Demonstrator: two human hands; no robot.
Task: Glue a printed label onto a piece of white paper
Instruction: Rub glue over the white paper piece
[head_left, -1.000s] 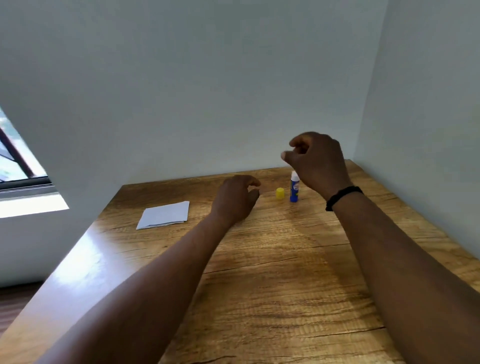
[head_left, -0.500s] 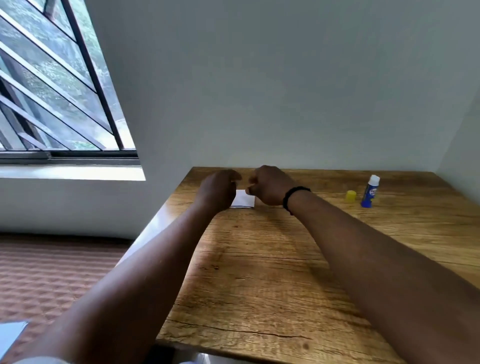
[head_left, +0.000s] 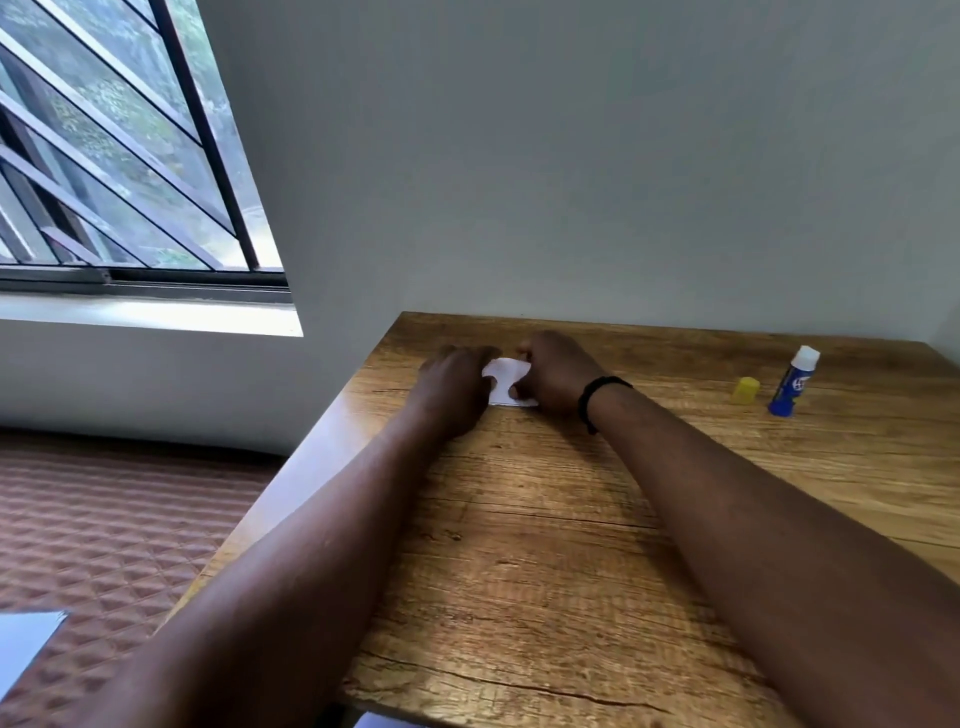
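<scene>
Both hands met over a white paper (head_left: 506, 382) lying flat near the desk's (head_left: 545, 545) far edge. The left hand (head_left: 453, 392) and right hand (head_left: 553, 373) curled their fingers onto it; whether they pinched it could not be told. An uncapped glue stick (head_left: 792, 382) stood well to the right, beside its yellow cap (head_left: 745, 391).
</scene>
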